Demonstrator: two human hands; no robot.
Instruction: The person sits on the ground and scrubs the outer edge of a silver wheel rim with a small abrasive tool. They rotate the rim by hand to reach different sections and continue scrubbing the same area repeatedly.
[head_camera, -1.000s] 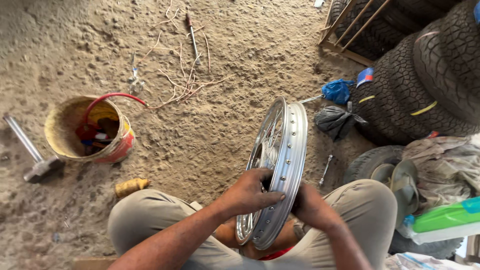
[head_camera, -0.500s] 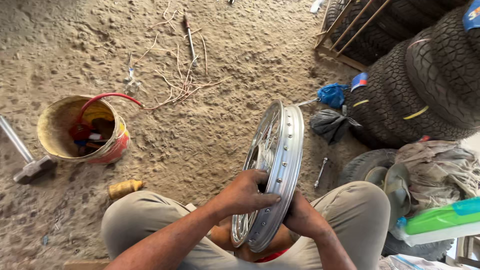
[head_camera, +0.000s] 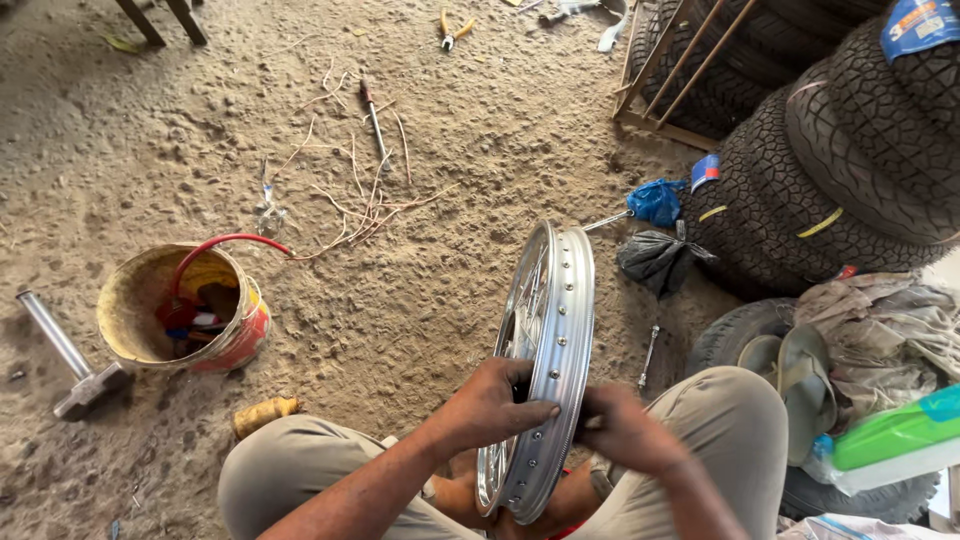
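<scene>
- The left hand (head_camera: 495, 408) grips the near edge of a shiny spoked wheel rim (head_camera: 545, 350), fingers curled over its outer face.
- The right hand (head_camera: 622, 428) clasps the same rim from the other side — fingertips pressed against the metal.
- The rim stands upright on its edge between the person's knees, above the sandy floor (head_camera: 400, 300).
- To the left, a yellow bucket (head_camera: 180, 310) with a red handle holds small tools; a hammer (head_camera: 70, 360) lies just beside it.
- To the right — stacked tyres (head_camera: 850, 170).
- Farther off, loose spokes (head_camera: 360, 195) and pliers (head_camera: 452, 28).
</scene>
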